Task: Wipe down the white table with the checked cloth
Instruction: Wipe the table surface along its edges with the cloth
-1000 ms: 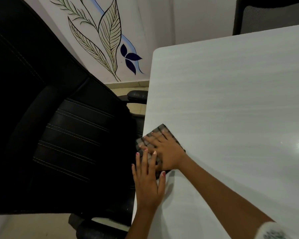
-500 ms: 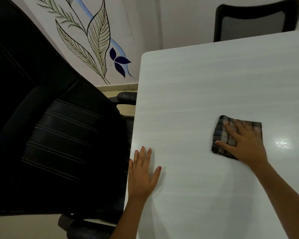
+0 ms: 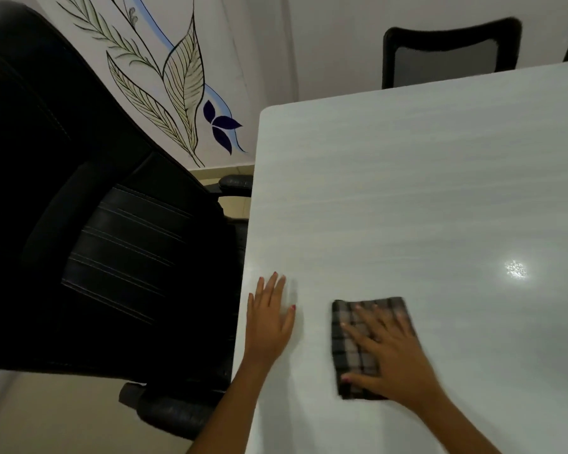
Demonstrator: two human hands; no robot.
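Hidden: much of cloth [image 3: 358, 358] under right hand [image 3: 391, 358], blurred; far chair [image 3: 450, 54] cut by table [image 3: 407, 191] edge.
Count: one cloth, two hands, two chairs.
Right hand: flat, fingers spread, pressing cloth on near table.
Left hand [image 3: 269, 326]: flat on table by left edge, beside big chair [image 3: 95, 224].

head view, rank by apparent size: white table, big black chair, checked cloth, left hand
1. white table
2. big black chair, nearly as large, nearer the camera, so unsure
3. checked cloth
4. left hand
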